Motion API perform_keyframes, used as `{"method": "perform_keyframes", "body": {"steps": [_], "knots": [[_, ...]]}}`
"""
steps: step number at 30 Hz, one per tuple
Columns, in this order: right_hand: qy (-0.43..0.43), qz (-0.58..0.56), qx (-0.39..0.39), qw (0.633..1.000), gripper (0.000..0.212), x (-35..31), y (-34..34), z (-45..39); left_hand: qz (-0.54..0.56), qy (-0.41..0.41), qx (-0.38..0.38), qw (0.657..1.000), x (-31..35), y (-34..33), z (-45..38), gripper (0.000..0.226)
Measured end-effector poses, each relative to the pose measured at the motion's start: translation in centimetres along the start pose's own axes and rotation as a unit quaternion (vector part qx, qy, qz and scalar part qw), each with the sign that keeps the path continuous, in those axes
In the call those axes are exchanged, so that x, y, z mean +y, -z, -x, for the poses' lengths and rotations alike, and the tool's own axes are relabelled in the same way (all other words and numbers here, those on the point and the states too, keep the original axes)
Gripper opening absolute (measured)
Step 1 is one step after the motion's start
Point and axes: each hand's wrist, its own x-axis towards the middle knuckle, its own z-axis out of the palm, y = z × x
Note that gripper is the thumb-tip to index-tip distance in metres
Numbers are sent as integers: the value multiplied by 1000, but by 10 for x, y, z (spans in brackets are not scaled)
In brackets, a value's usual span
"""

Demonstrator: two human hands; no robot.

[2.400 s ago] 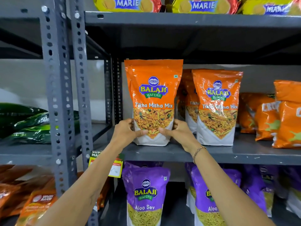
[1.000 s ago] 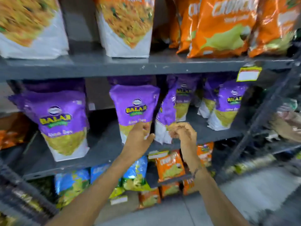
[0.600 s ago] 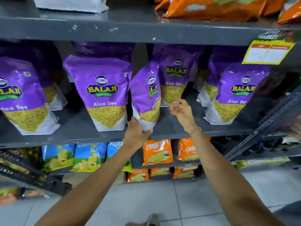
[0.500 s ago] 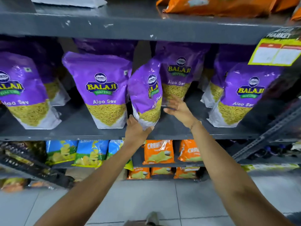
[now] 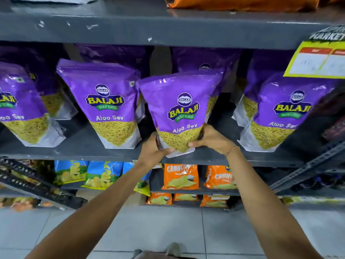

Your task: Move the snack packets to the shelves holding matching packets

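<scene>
A purple Balaji Aloo Sev packet (image 5: 180, 107) stands upright with its front facing me, at the front edge of the grey metal shelf (image 5: 80, 146). My left hand (image 5: 152, 150) grips its lower left corner and my right hand (image 5: 211, 139) grips its lower right corner. Matching purple Aloo Sev packets stand on the same shelf: one to the left (image 5: 107, 103), one at the far left (image 5: 17, 107), one to the right (image 5: 280, 113), and more behind them in shadow.
The shelf above (image 5: 168, 28) carries orange packets (image 5: 240, 3). A yellow price tag (image 5: 319, 58) hangs at the upper right. Below are blue chip packets (image 5: 99, 174) and orange Crunchex packets (image 5: 180, 176). Tiled floor (image 5: 158, 227) lies beneath. A slanted metal upright (image 5: 306, 165) stands at right.
The purple packet, earlier turned edge-on between its neighbours, now faces forward. My right hand has come onto its lower right corner, and the view has dropped from the orange shelf.
</scene>
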Motion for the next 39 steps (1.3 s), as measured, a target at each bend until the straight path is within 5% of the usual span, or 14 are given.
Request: {"method": "perform_keyframes", "body": {"steps": [9,13,39], "knots": [[5,-39,149,988,53,15,27,34,-4,-6,-123,992,14,-24,-39,71],[7,-42,157,987,54,17,31,33,11,-2,-132,991,11,-31,-40,56],[-31,-64,166,984,63,20,18,40,-36,5,-162,986,22,-35,-28,66]]}}
